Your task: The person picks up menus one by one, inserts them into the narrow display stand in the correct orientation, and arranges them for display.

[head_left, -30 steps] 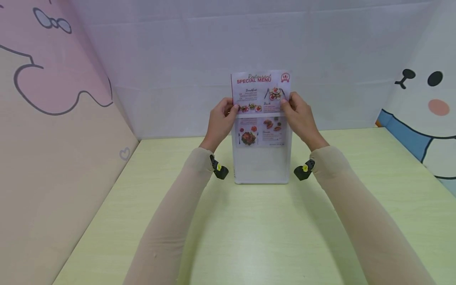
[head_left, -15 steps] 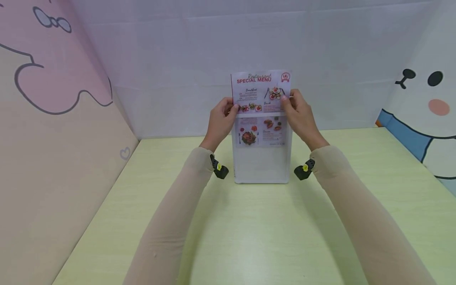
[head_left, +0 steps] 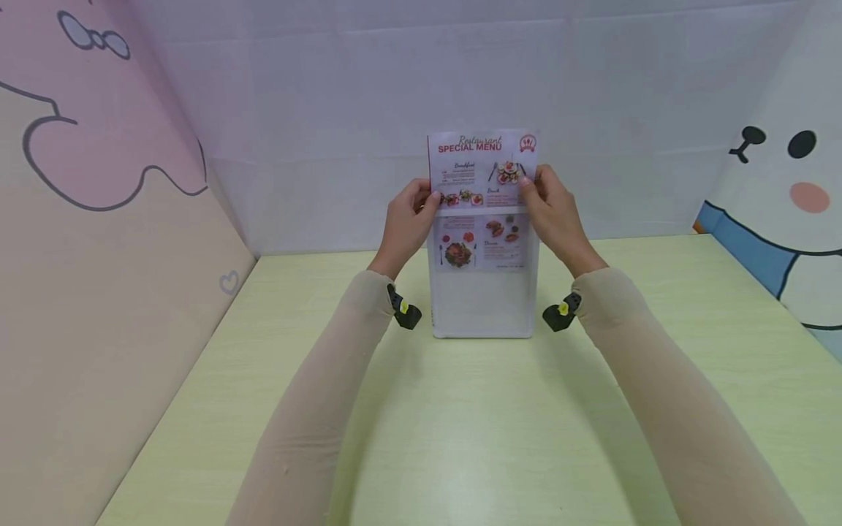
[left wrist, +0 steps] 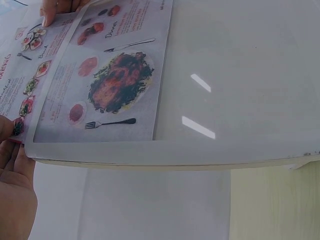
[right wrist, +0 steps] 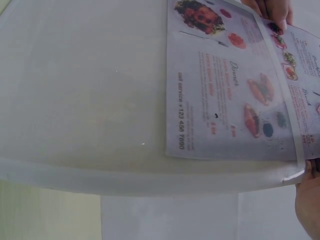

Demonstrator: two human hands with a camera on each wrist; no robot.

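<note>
Left hand pinches the left edge of the menu sheet, thumb on the front face; right hand pinches the right edge the same way. Sheet stands upright, lower half inside the clear stand, upper half sticking out above the stand's top rim. Stand sits upright at table centre, toward the far edge, near the back wall. Open tabletop left, right and near of the stand. Side walls well apart from both arms.
</note>
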